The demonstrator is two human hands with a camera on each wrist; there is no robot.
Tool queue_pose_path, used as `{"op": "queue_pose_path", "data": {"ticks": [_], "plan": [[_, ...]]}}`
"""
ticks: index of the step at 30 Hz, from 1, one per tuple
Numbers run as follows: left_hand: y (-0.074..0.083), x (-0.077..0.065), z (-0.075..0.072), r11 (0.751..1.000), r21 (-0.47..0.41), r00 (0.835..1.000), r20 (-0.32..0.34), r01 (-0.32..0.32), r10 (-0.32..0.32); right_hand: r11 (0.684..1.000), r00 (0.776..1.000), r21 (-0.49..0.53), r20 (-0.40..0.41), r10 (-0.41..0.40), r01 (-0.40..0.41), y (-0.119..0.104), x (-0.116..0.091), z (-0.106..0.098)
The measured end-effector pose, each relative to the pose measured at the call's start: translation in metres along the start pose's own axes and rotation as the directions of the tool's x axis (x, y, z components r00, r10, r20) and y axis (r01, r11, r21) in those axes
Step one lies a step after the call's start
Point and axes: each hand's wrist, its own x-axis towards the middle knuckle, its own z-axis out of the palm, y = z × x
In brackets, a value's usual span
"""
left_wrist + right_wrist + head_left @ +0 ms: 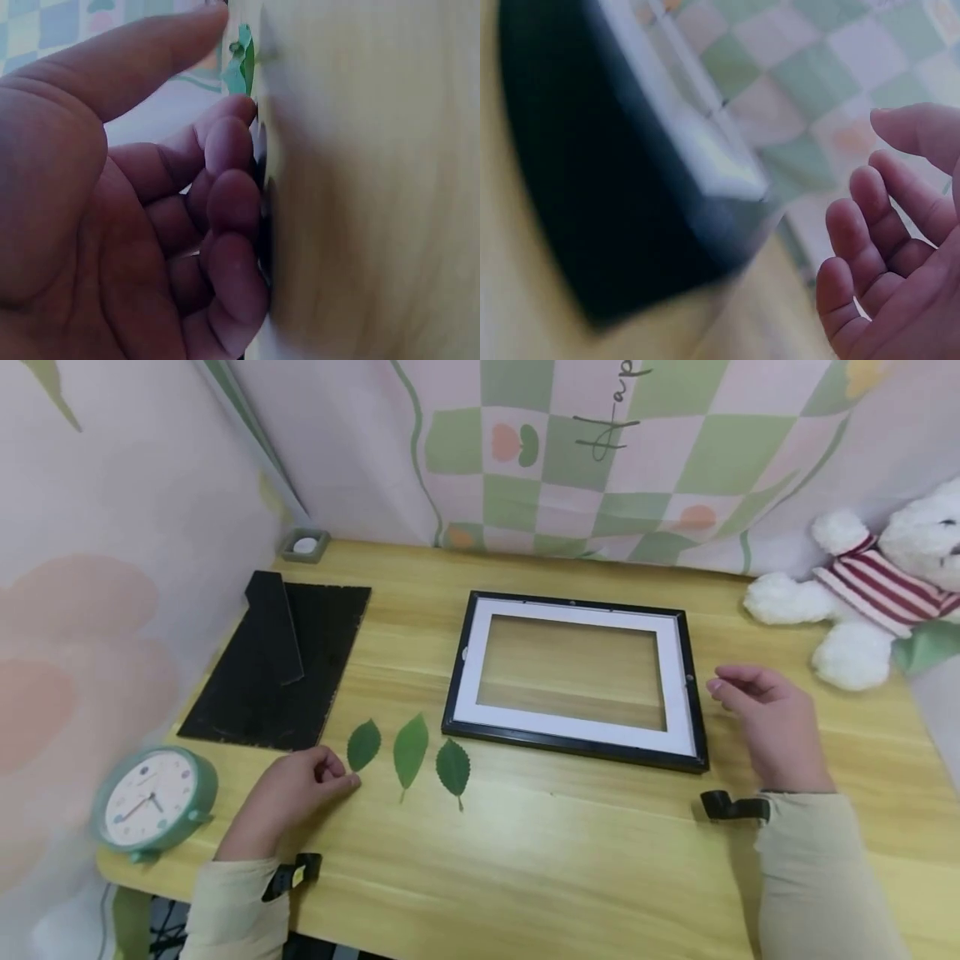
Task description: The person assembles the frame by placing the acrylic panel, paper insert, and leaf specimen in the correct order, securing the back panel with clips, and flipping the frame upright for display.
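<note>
On the table lies a black picture frame (576, 743) with a white mat (465, 681) inside it. To its right hovers my right hand (783, 727), fingers loosely bent and holding nothing; in the right wrist view the frame's black edge (562, 172) looms beside the fingers. My left hand (296, 793) rests near the tabletop left of three green leaves, its thumb apart from the bent fingers and nothing pinched between them. Closest to it is a dark leaf (363, 745); a longer, lighter leaf (410, 752) and a toothed dark leaf (453, 767) follow to the right.
A black backing board (322, 643) with a stand leg (273, 627) lies at the left. A green alarm clock (150, 802) stands near the left edge. Far left is a small grey box (305, 545); a white plush bear (855, 652) sits at the right.
</note>
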Motion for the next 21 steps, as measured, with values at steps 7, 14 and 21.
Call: {"op": "queue_pose_path", "data": {"ticks": [7, 14, 21], "plan": [[0.007, 0.001, 0.002, 0.996, 0.084, 0.998, -0.040, -0.039, 0.043, 0.993, 1.000, -0.118, -0.021, 0.023, -0.026, 0.026, 0.009, -0.006], [0.004, 0.001, 0.001, 0.995, 0.089, 0.998, -0.044, -0.044, 0.048, 0.957, 0.999, -0.288, 0.028, -0.026, 0.032, 0.030, 0.009, -0.002], [-0.004, 0.000, 0.001, 0.998, -0.004, 0.994, -0.089, -0.062, 0.062, 0.953, 0.999, -0.302, 0.049, -0.016, 0.030, 0.031, 0.010, -0.004]]}}
